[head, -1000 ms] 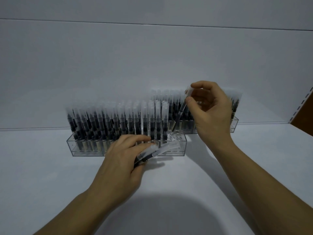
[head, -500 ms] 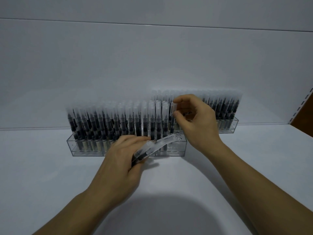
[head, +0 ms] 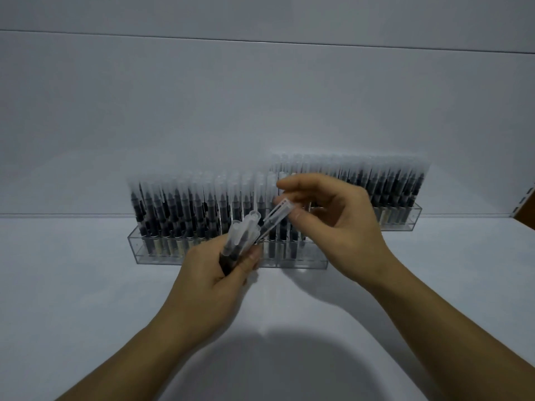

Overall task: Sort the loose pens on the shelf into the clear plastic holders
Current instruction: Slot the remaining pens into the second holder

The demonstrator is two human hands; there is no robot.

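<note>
My left hand (head: 211,282) grips a small bundle of black pens with clear caps (head: 241,235), caps pointing up and away. My right hand (head: 338,227) pinches the capped end of one pen (head: 276,214) that sticks out of that bundle. Both hands hover in front of the near clear plastic holder (head: 162,256), which is packed with upright pens (head: 179,209). A second clear holder (head: 405,218), also full of pens, stands behind it to the right. The near holder's right end is hidden by my hands.
The white shelf (head: 72,285) runs to a white back wall (head: 260,111). A slotted shelf upright (head: 525,199) and a brown edge sit at the far right. My shadow falls on the shelf's front.
My right hand left the near holder's right end without its pen and came back to the bundle, where it now pinches one pen. My left hand tilted the bundle upward.
</note>
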